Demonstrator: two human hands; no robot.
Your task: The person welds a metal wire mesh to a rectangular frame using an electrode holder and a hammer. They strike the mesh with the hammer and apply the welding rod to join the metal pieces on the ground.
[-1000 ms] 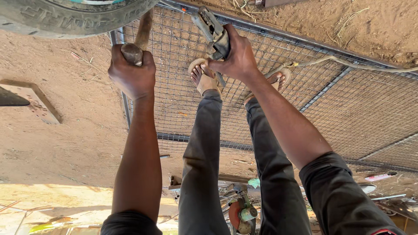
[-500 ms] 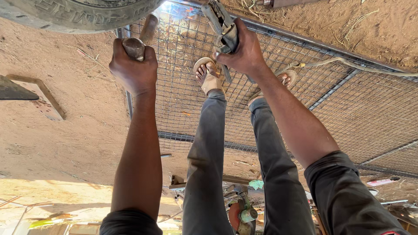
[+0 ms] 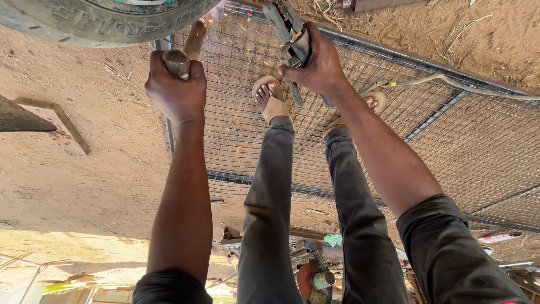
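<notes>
My left hand (image 3: 174, 84) is closed around the wooden handle of a hammer-like tool (image 3: 190, 42), held over the left edge of a wire mesh panel (image 3: 450, 146). My right hand (image 3: 318, 65) grips a metal welding electrode holder (image 3: 288, 28) that points at the panel's top frame bar. A few sparks (image 3: 216, 11) show near that bar. My two feet in tan sandals (image 3: 271, 101) stand on the mesh, and my legs in dark trousers run down the middle of the view.
A large tyre (image 3: 101, 19) lies at the top left on sandy ground. A cable (image 3: 461, 84) crosses the mesh at the right. An angle grinder (image 3: 312, 276) and scrap lie near the bottom. A flat metal piece (image 3: 50, 121) sits on the left.
Both hands have shifted slightly up and to the right in the view. The right hand has carried the electrode holder closer to the top frame bar, and a glow and sparks appeared there.
</notes>
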